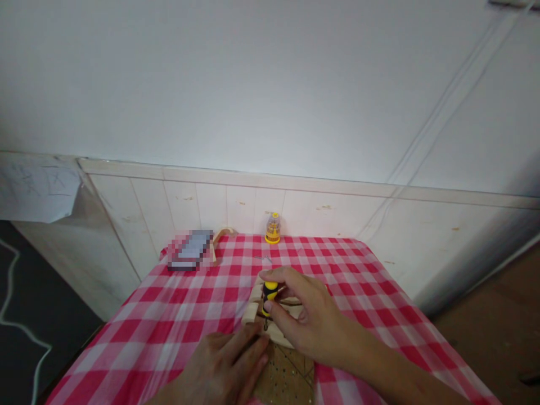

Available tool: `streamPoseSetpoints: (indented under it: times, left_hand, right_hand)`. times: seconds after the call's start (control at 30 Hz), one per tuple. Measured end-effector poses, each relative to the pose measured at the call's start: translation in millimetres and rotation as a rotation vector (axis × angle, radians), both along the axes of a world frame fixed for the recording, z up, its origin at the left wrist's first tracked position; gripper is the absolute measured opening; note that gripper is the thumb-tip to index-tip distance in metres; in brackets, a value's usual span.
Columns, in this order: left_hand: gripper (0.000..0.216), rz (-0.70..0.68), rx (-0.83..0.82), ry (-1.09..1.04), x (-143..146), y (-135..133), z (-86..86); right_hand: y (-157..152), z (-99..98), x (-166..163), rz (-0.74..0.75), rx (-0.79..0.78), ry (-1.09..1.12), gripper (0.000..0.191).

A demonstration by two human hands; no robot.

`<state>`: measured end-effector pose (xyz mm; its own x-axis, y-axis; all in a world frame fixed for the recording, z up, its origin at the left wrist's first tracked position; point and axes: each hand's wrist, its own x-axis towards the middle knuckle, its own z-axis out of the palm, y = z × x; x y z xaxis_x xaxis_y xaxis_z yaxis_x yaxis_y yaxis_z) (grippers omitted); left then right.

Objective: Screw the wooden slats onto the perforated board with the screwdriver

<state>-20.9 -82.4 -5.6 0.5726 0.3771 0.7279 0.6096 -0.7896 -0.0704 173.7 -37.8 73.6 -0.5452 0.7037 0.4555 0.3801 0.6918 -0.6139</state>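
Observation:
My right hand (pixel 306 312) is closed around the yellow-and-black handle of a small screwdriver (pixel 270 289), held upright over a pale wooden piece (pixel 280 334). Just below the handle, a small dark metal part (pixel 265 324) shows against the wood; its exact kind is unclear. My left hand (pixel 230 357) grips the near left side of the wooden piece, its fingertips close to the metal part. Under the pale wood, towards me, lies a brown board (pixel 291 374) marked with small holes and lines. My right hand hides part of the wooden piece.
A red-and-white checked cloth (pixel 358 332) covers the table. At the back stands a clear, yellow-based screwdriver-set case (pixel 273 229). A phone (pixel 192 250) leans against a wooden stand (pixel 217 244) at back left. Small thin metal bits (pixel 265 258) lie mid-table. A wall rises behind.

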Motion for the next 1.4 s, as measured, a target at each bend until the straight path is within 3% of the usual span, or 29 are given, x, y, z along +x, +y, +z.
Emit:
streamPoseSetpoints:
  times: [0.17, 0.57, 1.07, 1.4]
  left_hand:
    - [0.026, -0.021, 0.023, -0.054, 2.5, 0.5, 5.0]
    - [0.028, -0.023, -0.003, -0.023, 3.5, 1.9, -0.8]
    - [0.030, 0.003, -0.024, 0.024, 3.8, 0.9, -3.0]
    - [0.023, -0.008, -0.177, -0.010, 2.7, 0.4, 0.5]
  right_hand:
    - [1.2, -0.8, 0.6, -0.010, 0.010, 0.004, 0.036]
    - [0.4, 0.6, -1.7, -0.045, -0.019, -0.004, 0.035]
    - [1.6, 5.8, -0.1, -0.026, 0.090, -0.004, 0.036]
    - [4.7, 13.4, 3.9, 0.058, 0.031, 0.005, 0.027]
